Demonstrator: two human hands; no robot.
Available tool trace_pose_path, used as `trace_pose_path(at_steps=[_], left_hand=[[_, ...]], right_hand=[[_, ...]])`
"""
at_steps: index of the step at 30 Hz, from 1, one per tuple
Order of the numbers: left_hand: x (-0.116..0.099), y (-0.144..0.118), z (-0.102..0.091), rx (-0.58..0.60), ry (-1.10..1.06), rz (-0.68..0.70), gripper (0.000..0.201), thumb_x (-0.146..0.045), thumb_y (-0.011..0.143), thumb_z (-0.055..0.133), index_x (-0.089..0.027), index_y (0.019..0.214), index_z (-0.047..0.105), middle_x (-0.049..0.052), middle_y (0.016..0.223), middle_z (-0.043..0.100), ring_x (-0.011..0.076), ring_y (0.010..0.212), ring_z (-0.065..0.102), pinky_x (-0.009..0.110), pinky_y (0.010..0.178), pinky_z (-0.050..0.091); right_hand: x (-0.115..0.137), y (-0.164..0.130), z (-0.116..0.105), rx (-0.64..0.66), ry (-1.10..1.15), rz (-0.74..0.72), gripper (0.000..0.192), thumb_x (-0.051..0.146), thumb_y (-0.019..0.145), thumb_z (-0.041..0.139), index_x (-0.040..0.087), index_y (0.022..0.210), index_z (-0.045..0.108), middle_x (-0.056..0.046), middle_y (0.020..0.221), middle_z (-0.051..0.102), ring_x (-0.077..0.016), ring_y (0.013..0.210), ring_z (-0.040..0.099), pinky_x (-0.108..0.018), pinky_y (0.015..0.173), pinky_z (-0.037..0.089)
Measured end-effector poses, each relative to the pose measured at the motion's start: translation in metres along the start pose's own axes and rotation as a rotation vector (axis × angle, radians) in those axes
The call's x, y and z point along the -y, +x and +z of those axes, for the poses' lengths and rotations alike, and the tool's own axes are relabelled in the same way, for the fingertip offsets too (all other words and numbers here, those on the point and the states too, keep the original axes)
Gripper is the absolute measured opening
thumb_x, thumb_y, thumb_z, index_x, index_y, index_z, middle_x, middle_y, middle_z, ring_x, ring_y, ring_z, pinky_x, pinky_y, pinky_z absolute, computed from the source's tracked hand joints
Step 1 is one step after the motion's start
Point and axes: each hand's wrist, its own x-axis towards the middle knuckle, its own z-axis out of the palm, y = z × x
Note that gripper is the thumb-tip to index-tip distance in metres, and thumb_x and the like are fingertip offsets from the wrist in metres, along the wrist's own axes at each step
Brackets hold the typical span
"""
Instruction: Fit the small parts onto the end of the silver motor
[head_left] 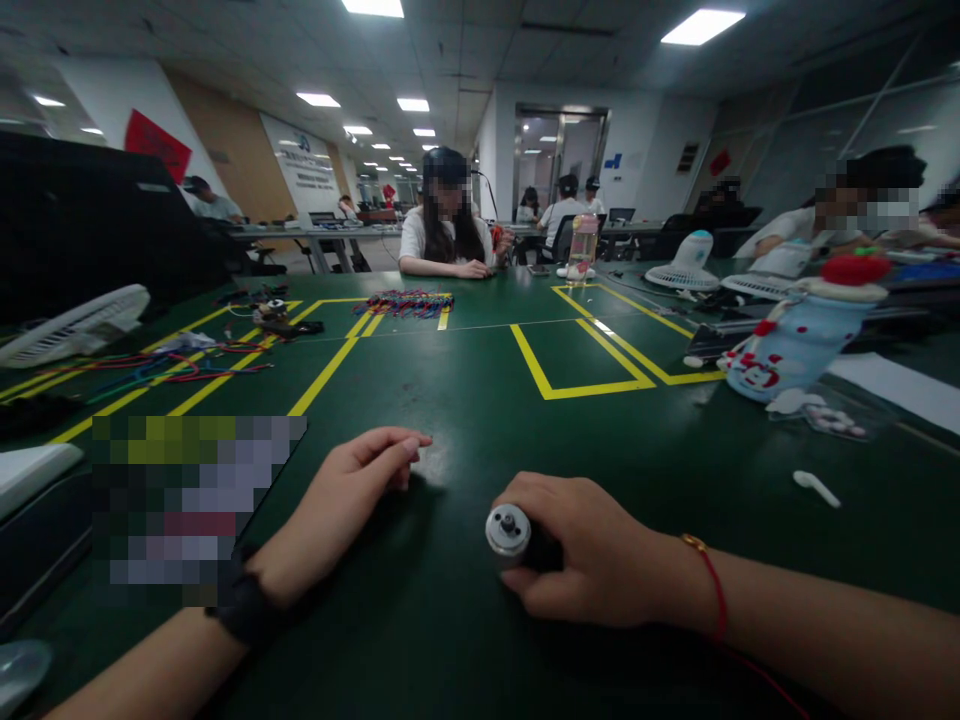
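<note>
- Silver-capped small motor (508, 530) sits low in the frame's centre, gripped in the right hand (592, 560) on the green table (480, 400).
- Left hand (345, 500), lower left of centre, rests loosely curled — holding nothing, fingertips on the table.
- Blue bottle (795, 345) at right carries red markings — unreadable.
- Yellow tape lines (577, 385) cross mid-frame.
</note>
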Motion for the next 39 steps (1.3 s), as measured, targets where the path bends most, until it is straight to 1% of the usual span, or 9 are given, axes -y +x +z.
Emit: trace_pose_path(at_steps=[3, 6, 10, 15, 20, 22, 29, 34, 39], left_hand=[[0.009, 0.006, -0.005, -0.034, -0.102, -0.011, 0.024, -0.038, 0.084, 0.061, -0.018, 0.095, 0.069, 0.002, 0.083, 0.062, 0.0121, 0.062, 0.053, 0.024, 0.059, 0.043], [0.011, 0.005, -0.005, -0.015, -0.099, -0.019, 0.023, -0.037, 0.084, 0.063, -0.018, 0.096, 0.069, 0.001, 0.078, 0.061, 0.0113, 0.062, 0.052, 0.021, 0.057, 0.041], [0.010, 0.002, -0.005, 0.022, 0.018, -0.014, 0.024, -0.039, 0.086, 0.061, -0.020, 0.099, 0.069, -0.002, 0.066, 0.057, 0.0126, 0.061, 0.050, 0.021, 0.053, 0.036], [0.002, 0.000, -0.004, 0.075, 0.204, 0.026, 0.025, -0.042, 0.089, 0.055, -0.022, 0.098, 0.067, -0.001, 0.074, 0.059, 0.0159, 0.069, 0.055, 0.025, 0.061, 0.040], [-0.016, -0.015, 0.010, 0.348, 0.345, 0.233, 0.023, -0.034, 0.085, 0.064, -0.028, 0.108, 0.064, 0.002, 0.110, 0.060, 0.0219, 0.101, 0.056, 0.035, 0.089, 0.042], [-0.025, -0.023, 0.019, 0.396, 0.339, 0.299, 0.022, -0.032, 0.087, 0.063, -0.029, 0.109, 0.064, 0.002, 0.111, 0.059, 0.0215, 0.105, 0.054, 0.036, 0.093, 0.041], [-0.040, -0.038, 0.040, 0.335, 0.260, 0.361, 0.012, -0.026, 0.089, 0.060, -0.028, 0.092, 0.071, 0.001, 0.100, 0.059, 0.0187, 0.095, 0.057, 0.031, 0.085, 0.044], [-0.033, -0.029, 0.025, 0.259, 0.245, 0.332, 0.012, -0.033, 0.087, 0.062, -0.029, 0.090, 0.073, 0.002, 0.094, 0.058, 0.0198, 0.089, 0.057, 0.031, 0.079, 0.044], [-0.012, -0.015, 0.008, 0.519, 0.490, 0.391, 0.009, -0.034, 0.083, 0.068, -0.032, 0.086, 0.076, 0.001, 0.092, 0.059, 0.0208, 0.091, 0.054, 0.033, 0.084, 0.041]], right_hand=[[-0.001, 0.001, 0.000, 0.001, 0.010, 0.000, 0.029, 0.029, 0.072, 0.066, 0.020, 0.098, 0.056, 0.000, 0.093, 0.059, -0.0137, 0.076, 0.051, -0.026, 0.066, 0.039], [-0.002, 0.002, 0.000, 0.009, 0.016, 0.005, 0.029, 0.029, 0.073, 0.066, 0.020, 0.099, 0.056, 0.000, 0.093, 0.059, -0.0137, 0.076, 0.051, -0.026, 0.067, 0.039], [-0.001, 0.003, -0.001, 0.010, 0.020, 0.009, 0.029, 0.029, 0.072, 0.066, 0.021, 0.098, 0.056, 0.000, 0.093, 0.059, -0.0135, 0.075, 0.051, -0.026, 0.066, 0.039], [0.000, 0.002, 0.000, -0.002, 0.014, 0.002, 0.029, 0.029, 0.072, 0.066, 0.020, 0.098, 0.057, -0.001, 0.093, 0.059, -0.0139, 0.076, 0.052, -0.026, 0.067, 0.039], [-0.001, 0.001, 0.001, -0.014, 0.000, -0.006, 0.029, 0.029, 0.072, 0.066, 0.020, 0.097, 0.056, 0.000, 0.091, 0.059, -0.0135, 0.074, 0.051, -0.026, 0.065, 0.038], [-0.001, 0.001, 0.002, -0.023, -0.009, -0.008, 0.028, 0.029, 0.072, 0.066, 0.020, 0.096, 0.056, 0.000, 0.090, 0.058, -0.0129, 0.072, 0.050, -0.025, 0.063, 0.037], [-0.004, 0.002, 0.004, -0.029, -0.030, -0.031, 0.023, 0.031, 0.073, 0.064, 0.019, 0.091, 0.054, 0.001, 0.085, 0.057, -0.0121, 0.069, 0.049, -0.024, 0.058, 0.034], [-0.002, 0.001, 0.002, -0.020, -0.026, -0.031, 0.024, 0.030, 0.074, 0.064, 0.019, 0.094, 0.056, -0.001, 0.087, 0.059, -0.0131, 0.071, 0.050, -0.024, 0.060, 0.036], [-0.002, 0.001, 0.001, -0.015, 0.004, -0.017, 0.029, 0.027, 0.071, 0.065, 0.019, 0.098, 0.058, -0.002, 0.089, 0.060, -0.0140, 0.073, 0.051, -0.025, 0.063, 0.038]])
